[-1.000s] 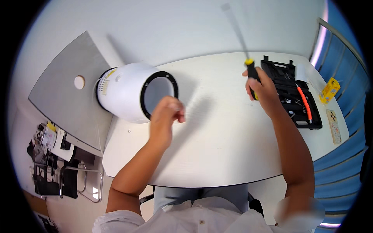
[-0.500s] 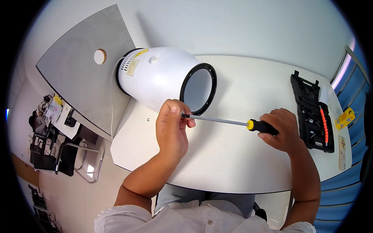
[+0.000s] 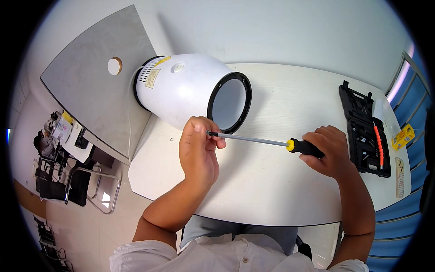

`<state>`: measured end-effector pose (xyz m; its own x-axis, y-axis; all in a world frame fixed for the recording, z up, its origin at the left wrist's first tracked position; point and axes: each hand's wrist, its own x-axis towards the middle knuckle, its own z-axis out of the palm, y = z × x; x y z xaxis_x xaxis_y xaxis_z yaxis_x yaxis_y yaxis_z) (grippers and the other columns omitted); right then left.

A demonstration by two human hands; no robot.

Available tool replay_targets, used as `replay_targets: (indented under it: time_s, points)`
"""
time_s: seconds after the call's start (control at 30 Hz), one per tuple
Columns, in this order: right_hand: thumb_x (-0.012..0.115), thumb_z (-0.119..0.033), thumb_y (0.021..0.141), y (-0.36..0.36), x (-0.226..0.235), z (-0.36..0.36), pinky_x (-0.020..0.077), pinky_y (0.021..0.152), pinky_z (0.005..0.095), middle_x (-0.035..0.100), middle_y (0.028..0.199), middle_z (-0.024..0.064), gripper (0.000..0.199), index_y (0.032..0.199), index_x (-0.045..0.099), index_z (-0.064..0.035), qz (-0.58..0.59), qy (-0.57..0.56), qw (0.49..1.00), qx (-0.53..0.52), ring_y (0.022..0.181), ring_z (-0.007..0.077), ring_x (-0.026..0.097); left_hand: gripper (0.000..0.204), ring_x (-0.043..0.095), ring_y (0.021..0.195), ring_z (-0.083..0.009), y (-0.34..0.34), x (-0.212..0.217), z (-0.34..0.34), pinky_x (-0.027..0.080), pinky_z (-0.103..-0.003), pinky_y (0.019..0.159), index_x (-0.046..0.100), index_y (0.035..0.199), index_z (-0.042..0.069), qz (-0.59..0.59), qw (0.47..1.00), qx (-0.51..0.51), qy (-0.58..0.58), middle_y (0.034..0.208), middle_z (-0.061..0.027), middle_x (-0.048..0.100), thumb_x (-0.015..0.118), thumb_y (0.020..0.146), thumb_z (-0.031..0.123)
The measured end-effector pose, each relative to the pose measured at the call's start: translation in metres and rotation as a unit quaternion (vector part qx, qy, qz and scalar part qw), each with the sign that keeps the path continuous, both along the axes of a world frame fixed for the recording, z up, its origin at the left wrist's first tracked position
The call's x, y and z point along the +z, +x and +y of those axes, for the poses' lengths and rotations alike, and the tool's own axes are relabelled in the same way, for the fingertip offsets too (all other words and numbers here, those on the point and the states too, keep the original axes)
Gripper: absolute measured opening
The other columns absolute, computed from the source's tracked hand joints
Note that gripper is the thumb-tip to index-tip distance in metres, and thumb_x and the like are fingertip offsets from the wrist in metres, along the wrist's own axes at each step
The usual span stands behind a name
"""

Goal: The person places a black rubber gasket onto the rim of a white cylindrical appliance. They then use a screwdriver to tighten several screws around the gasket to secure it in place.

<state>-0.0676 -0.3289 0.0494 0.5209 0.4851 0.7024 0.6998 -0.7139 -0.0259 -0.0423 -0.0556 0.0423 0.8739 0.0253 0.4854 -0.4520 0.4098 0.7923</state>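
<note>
A screwdriver (image 3: 258, 140) with a black and yellow handle and a long metal shaft lies level over the table. My right hand (image 3: 327, 152) is closed round its handle. At the dark tip, my left hand (image 3: 199, 152) is closed, thumb and fingers pinching a tiny metal piece (image 3: 208, 132) that looks like a screw; the fingers partly hide it. Just behind my left hand, a white barrel-shaped appliance (image 3: 181, 86) rests on its side, its black-rimmed round end facing right. A small dark C-shaped bit (image 3: 171, 139) lies on the table left of my hand.
The white table (image 3: 272, 190) has a curved front edge. On its right lie an open black tool case (image 3: 367, 149) with an orange flexible shaft (image 3: 378, 143), and a yellow box (image 3: 403, 137). A grey panel (image 3: 99, 68) stands at the left, a white cord beside it.
Both hands and the screwdriver have shifted very slightly left in the picture. The grips stay the same, and the tip remains at my left fingers.
</note>
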Motion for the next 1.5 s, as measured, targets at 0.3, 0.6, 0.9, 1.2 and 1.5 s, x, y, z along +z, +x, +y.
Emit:
replay_targets:
  time_s: [0.3,0.6,0.9,1.2,1.5]
  points:
    - [0.074,-0.027,0.068,-0.003,0.004,0.0,0.035,0.049,0.03,0.048,0.059,0.0009,0.026,0.083,0.06,-0.0107,0.0,-0.014,1.0,-0.024,0.049,0.0154,0.045,0.025,0.047,0.064,-0.0113,0.002,-0.001,0.002,0.041,-0.024,0.061,0.044,0.079,0.007,-0.039,0.999,0.018,0.023,0.082,-0.0053,0.05,0.043,0.098,0.023]
    - [0.074,-0.028,0.067,-0.003,0.004,-0.003,0.0352,0.049,0.0303,0.047,0.058,0.0003,0.028,0.083,0.06,-0.0106,-0.013,-0.017,0.999,-0.034,0.05,0.0152,0.044,0.02,0.046,0.065,-0.0102,0.005,0.0,0.002,0.041,-0.023,0.06,0.044,0.081,0.008,-0.072,0.992,0.048,0.087,0.081,-0.0061,0.051,0.043,0.098,0.02]
    - [0.078,-0.025,0.064,0.0,0.005,-0.008,0.0365,0.05,0.0309,0.05,0.062,0.0023,0.035,0.092,0.063,-0.0094,-0.017,-0.004,1.0,-0.02,0.053,0.0166,0.047,0.018,0.05,0.065,-0.0101,0.014,0.003,0.025,0.042,-0.023,0.061,0.049,0.086,0.005,-0.164,0.951,0.081,0.247,0.085,-0.0064,0.052,0.046,0.095,0.02]
    - [0.067,-0.008,0.056,-0.004,0.012,-0.009,0.0383,0.052,0.0319,0.053,0.066,0.0045,0.037,0.092,0.061,-0.008,0.011,0.06,0.997,-0.051,0.056,0.0201,0.049,0.025,0.054,0.108,-0.0302,0.065,0.058,0.046,0.038,-0.038,0.095,0.063,0.108,0.006,-0.341,0.789,0.309,0.407,0.113,-0.0127,0.06,0.052,0.09,0.02]
    - [0.064,-0.007,0.05,-0.008,0.015,-0.01,0.0388,0.053,0.0343,0.054,0.067,0.0075,0.034,0.084,0.057,-0.0068,-0.074,0.027,0.996,-0.044,0.057,0.0234,0.051,0.03,0.048,0.124,-0.0302,0.11,0.063,0.032,0.029,-0.051,0.104,0.067,0.109,0.012,-0.29,0.711,0.261,0.585,0.12,-0.007,0.062,0.05,0.091,0.029]
